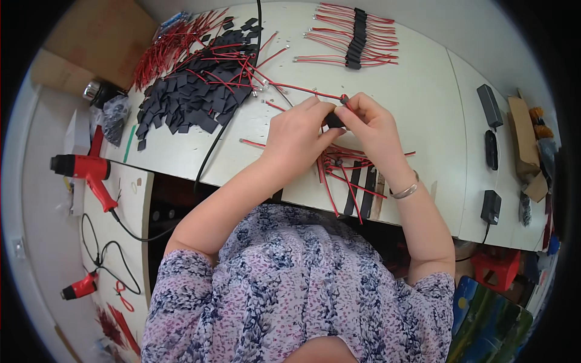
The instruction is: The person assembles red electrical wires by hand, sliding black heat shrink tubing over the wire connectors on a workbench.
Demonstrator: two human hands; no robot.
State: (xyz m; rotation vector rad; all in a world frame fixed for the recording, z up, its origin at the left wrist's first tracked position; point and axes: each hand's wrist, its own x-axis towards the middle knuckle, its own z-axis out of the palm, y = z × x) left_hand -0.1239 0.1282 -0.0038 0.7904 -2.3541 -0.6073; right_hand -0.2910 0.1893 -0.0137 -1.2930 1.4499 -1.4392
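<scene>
At the lower middle of the frame, a loose bundle of red wires (342, 172) and black strips is seen lying on the white surface (423, 109), directly below the hands.

Above it, at frame centre, both hands are brought together over one workpiece. The left hand (296, 133) is pinched on a small black sleeve piece (334, 121); its fingertips meet those of the right hand (372, 124), which is closed on the same piece and on the end of a red wire (302, 89). Both grips are clenched, neither released. The sleeve piece lies between the two grips, equally near to each.

The held wire's long axis runs from the grips toward the upper left of the frame, its free end pointing at the pile of black squares (193, 91). The sleeve's own axis cannot be told; it is largely covered by fingers.

Further off, at upper right, a finished row of red wires banded in black (356, 36) is laid out. At far left, a red heat gun (85, 169) rests on a side panel.
</scene>
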